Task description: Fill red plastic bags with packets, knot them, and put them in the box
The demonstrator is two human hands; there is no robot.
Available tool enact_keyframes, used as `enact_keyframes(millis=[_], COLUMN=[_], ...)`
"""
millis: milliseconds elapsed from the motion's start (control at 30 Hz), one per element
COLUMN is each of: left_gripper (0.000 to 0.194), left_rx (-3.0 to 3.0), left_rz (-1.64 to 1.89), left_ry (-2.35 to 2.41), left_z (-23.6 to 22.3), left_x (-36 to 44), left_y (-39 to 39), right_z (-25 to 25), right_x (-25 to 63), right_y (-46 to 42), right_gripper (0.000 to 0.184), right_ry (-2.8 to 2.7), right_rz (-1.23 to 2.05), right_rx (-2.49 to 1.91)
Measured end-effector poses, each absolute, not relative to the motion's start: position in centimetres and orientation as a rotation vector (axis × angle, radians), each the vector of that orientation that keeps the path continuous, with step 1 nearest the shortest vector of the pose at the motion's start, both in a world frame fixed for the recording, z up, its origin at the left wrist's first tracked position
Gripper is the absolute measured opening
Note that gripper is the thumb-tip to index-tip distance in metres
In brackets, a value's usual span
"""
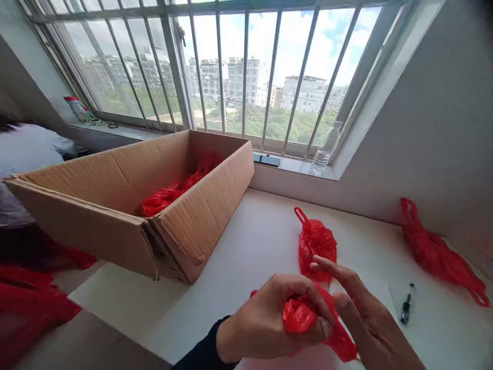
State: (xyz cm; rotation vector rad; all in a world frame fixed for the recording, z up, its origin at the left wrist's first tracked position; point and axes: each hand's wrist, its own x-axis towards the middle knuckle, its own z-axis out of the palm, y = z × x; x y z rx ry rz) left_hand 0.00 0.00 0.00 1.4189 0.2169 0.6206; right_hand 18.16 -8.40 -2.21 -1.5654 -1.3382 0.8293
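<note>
My left hand (265, 318) is closed round a crumpled red plastic bag (299, 314), and part of the bag hangs out below the fingers. Beside it, my right hand (365, 313) has its fingers stretched out and apart, close to the bag; whether it touches the bag I cannot tell. Just beyond both hands a bunched red plastic bag (318, 241) with a loop handle lies on the white table (246, 241). Several red bags (169, 198) lie inside an open cardboard box (208, 205) at the left of the table.
A long twisted red bag (439, 252) lies by the wall at the right, with a small black pen-like item (405, 308) nearer. The windowsill holds a clear bottle (325, 151) and a phone (266, 160). A person (26, 154) and red bags (31, 303) are at the left.
</note>
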Motion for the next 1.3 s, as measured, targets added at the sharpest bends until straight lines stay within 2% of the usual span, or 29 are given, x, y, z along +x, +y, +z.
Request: enact_keyframes(millis=[33,133,233,400,533,800,933,1067,1200,1300], left_gripper=[0.006,0.021,0.034,0.028,0.035,0.055,0.055,0.05,0.058,0.065], left_rx=[1.536,1.839,2.064,2.296,2.434,2.677,2.789,2.772,2.762,2.866], left_rz=[0.653,0.76,0.89,1.129,1.231,0.832,0.726,0.684,0.616,0.479], left_ry=[0.258,0.37,0.48,0.288,0.288,0.407,0.63,0.748,0.699,0.674], left_z=[-0.2,-1.0,-2.3,-4.3,-4.6,-6.7,-9.4,-10.1,-9.8,-10.9], left_x=[-0.1,-0.3,0.1,0.4,0.0,-2.1,-5.6,-6.9,-4.2,-1.9], left_y=[0.1,0.7,1.1,1.4,1.7,1.8,2.1,1.8,0.4,-0.5], right_z=[-2.4,-3.1,-3.9,-4.6,-4.5,-6.2,-9.2,-10.4,-10.0,-11.3], right_x=[18.1,18.2,18.3,18.8,19.2,20.4,23.4,24.5,21.4,18.2], right_y=[-8.2,-7.4,-6.6,-5.9,-6.0,-7.3,-8.6,-9.5,-9.4,-9.2], right_gripper=[0.057,0.057,0.052,0.041,0.034,0.032,0.036,0.036,0.028,0.018], right_ry=[-1.338,-1.344,-1.373,-1.448,-1.363,-1.285,-1.141,-1.02,-1.0,-1.211], right_rz=[0.911,1.07,1.091,1.285,1.308,1.038,0.951,0.974,0.847,0.677], right_rx=[-1.57,-1.537,-1.448,-1.234,-1.243,-1.505,-1.739,-1.749,-1.677,-1.67])
